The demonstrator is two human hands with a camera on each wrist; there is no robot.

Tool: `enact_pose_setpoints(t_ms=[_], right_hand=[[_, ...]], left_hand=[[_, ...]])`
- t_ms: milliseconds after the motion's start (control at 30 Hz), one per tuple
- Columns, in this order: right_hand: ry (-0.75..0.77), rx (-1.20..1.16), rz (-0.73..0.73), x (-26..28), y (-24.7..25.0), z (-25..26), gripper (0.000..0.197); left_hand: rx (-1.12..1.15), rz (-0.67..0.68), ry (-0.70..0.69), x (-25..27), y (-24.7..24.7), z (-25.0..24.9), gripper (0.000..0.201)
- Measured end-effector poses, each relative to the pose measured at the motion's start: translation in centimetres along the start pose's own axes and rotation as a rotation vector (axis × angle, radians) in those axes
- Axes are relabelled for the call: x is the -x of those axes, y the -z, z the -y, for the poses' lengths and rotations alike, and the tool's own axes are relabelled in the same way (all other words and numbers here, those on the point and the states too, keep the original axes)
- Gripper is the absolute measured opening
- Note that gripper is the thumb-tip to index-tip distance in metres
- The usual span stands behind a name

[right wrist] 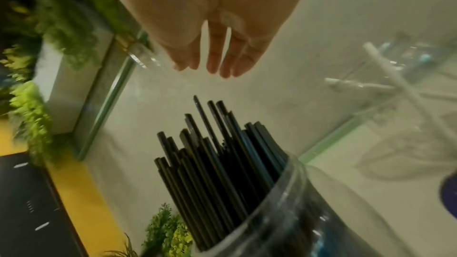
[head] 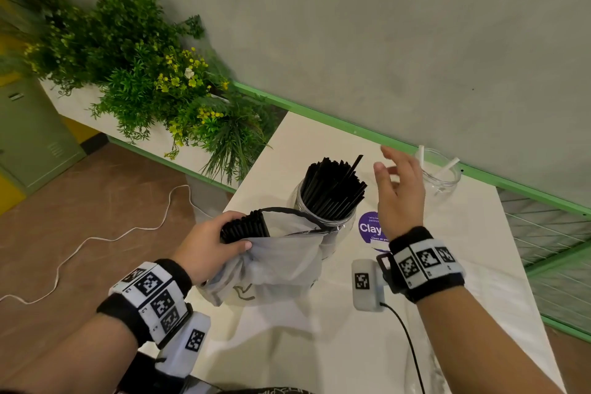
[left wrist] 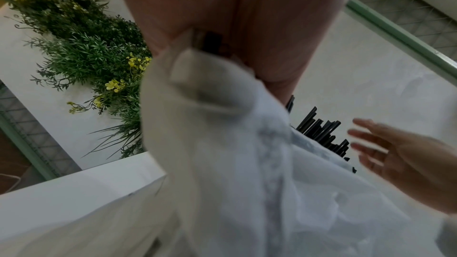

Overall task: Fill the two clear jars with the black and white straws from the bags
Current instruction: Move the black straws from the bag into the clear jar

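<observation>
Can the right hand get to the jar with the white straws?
Probably yes. The right hand is open and holds nothing, raised beside the far jar; nothing lies between them.

Near jar [head: 323,217]: mid-desk [head: 479,249], straws [head: 332,189] standing in it.
Bag [head: 281,259]: in front of that jar, against it.
Far jar [head: 443,176]: behind and right, by the wall.
Sticker [head: 369,227]: on the desk, right of the near jar.
Plants [head: 144,73]: off left.
</observation>
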State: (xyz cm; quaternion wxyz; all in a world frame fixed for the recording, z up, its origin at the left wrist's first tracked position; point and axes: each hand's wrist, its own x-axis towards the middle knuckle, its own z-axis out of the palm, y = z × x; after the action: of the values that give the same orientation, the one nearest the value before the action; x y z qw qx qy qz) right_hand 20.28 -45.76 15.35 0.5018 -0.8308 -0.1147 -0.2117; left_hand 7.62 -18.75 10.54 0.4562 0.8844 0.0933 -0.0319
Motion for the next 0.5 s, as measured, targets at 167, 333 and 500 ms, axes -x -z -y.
enact_pose_setpoints(t_ms=[167, 333, 500], right_hand=[[-0.129, 0.117, 0.374, 2.1, -0.1, -2.0, 0.062], [-0.051, 0.131, 0.244, -0.1, -0.9, -0.7, 0.028], [0.01, 0.194, 0.182, -1.4, -1.7, 0.2, 0.04]], left_hand=[[0.007, 0.007, -0.005, 0.2, -0.1, 0.0, 0.041], [-0.003, 0.014, -0.004, 0.3, -0.1, -0.2, 0.038], [0.0, 0.01, 0.004, 0.5, 0.1, -0.2, 0.037]])
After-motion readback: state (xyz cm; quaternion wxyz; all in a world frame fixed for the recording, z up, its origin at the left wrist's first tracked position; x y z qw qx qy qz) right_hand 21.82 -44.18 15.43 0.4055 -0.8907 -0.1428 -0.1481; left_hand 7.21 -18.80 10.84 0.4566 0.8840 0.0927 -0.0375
